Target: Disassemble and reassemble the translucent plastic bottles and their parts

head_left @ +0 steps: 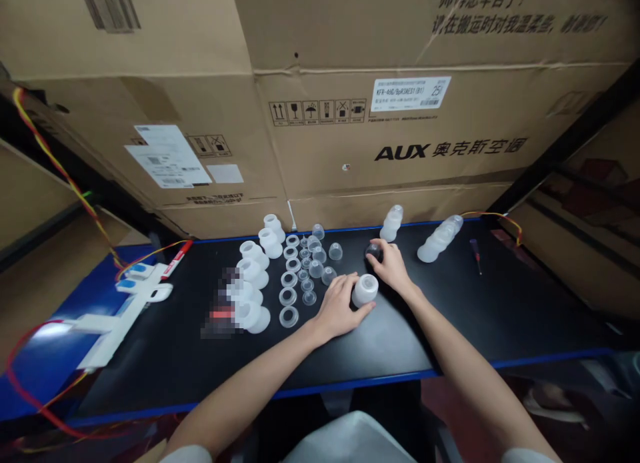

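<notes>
Near the middle of the black table, my left hand (343, 307) is closed around a white translucent bottle (365, 290), thumb and fingers on its sides. Farther back and to the right, my right hand (391, 265) grips a dark round object (373, 251) at the tabletop. Left of my left hand lie rows of clear rings (289, 317), small clear discs (309, 297) and clear domed caps (329, 275). White wide-mouthed bottles (247, 313) stand beyond them at the left. Behind my right hand is a stack of translucent cups (392, 223), with a longer leaning stack (441, 239) to its right.
A large cardboard box (330, 149) walls off the back. A screwdriver (475, 253) lies at the right. At the left are a white power strip (125, 316), a red marker (177, 259) and loose wires. The table's blue front edge (350, 385) runs below my forearms.
</notes>
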Demonstrator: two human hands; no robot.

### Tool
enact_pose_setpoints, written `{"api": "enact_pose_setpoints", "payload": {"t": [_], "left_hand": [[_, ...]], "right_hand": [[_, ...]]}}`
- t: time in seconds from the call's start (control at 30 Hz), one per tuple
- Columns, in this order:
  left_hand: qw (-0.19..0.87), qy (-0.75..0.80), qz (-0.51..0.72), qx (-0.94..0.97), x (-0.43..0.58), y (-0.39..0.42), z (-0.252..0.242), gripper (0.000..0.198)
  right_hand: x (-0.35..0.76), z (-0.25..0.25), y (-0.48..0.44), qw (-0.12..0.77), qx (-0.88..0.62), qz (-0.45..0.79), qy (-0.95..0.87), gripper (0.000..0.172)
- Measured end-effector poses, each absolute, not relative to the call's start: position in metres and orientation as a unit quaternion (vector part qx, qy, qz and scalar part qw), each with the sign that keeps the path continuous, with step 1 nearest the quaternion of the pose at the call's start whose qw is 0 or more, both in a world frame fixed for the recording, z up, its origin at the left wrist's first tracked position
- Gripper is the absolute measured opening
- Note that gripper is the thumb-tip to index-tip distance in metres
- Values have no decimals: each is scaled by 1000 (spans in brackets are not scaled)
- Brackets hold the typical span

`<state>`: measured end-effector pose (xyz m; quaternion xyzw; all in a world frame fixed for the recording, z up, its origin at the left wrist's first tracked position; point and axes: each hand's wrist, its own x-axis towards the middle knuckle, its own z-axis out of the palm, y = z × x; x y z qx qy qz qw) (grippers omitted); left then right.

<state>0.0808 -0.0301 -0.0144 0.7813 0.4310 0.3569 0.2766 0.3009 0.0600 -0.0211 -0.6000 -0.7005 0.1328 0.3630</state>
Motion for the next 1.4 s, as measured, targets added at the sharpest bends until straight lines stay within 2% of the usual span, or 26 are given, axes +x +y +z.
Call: {"api": "enact_pose_setpoints", "payload": {"t": [0.17, 0.27, 0.33, 0.43, 0.5, 0.57, 0.67, 0.8, 0.93, 1.07, 1.2, 1.3, 1.4], "left_hand": [[226, 439, 379, 783, 84, -30, -19, 49], [211, 442, 385, 783, 84, -32, -17, 45], [225, 443, 387, 777, 83, -32, -15, 42], [277, 440, 389, 761, 82, -32, -14, 40], [310, 443, 387, 747, 81, -30, -14, 42], [331, 446, 388, 736, 81, -29, -16, 44], [342, 441, 401, 727, 81, -27, -19, 43], [353, 437, 426, 709, 80, -25, -19, 44], [379, 443, 423, 694, 80, -25, -17, 41], [386, 446, 438, 678, 83, -25, -17, 44], [385, 451, 437, 676, 84, -25, -14, 42], [384, 450, 437, 677, 84, -26, -12, 40], [386, 447, 430, 683, 83, -26, -10, 38]], "right_hand": [[297, -14, 55, 361, -622, 22, -694, 52], [289, -1, 48, 421, -577, 19, -700, 37], [285, 9, 40, 479, -532, 59, -696, 30], [279, 22, 27, 545, -462, 176, -677, 38], [277, 28, 18, 553, -408, 242, -685, 49], [274, 32, 12, 538, -368, 260, -712, 52], [269, 35, 6, 508, -368, 235, -742, 39], [262, 39, 4, 516, -383, 242, -727, 22], [263, 45, 5, 509, -364, 283, -727, 19], [273, 49, 6, 495, -380, 300, -721, 25], [280, 47, 6, 495, -395, 344, -693, 45], [280, 45, 7, 508, -391, 331, -692, 44], [278, 44, 9, 510, -373, 321, -706, 56]]}}
